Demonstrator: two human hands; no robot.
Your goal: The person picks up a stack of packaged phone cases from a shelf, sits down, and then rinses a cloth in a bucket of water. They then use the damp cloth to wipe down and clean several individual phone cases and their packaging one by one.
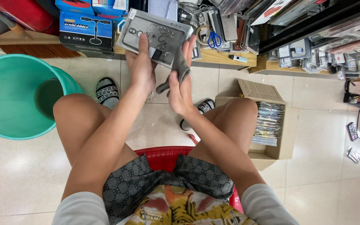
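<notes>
Seated person viewed from above. Left hand (141,64) grasps the lower edge of a flat grey packet (155,37), held up above the knees. Right hand (181,89), just beside it, is closed on a dark grey cloth (179,71) pressed against the packet's right corner. Green bucket (15,93) at left; cardboard box (271,121) of stacked packets at right

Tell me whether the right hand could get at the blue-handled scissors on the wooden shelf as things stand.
Probably not right away: the right hand is pressing a grey cloth against the flat grey packet. The blue-handled scissors lie uncovered on the wooden shelf just beyond, so the path itself looks free.
</notes>
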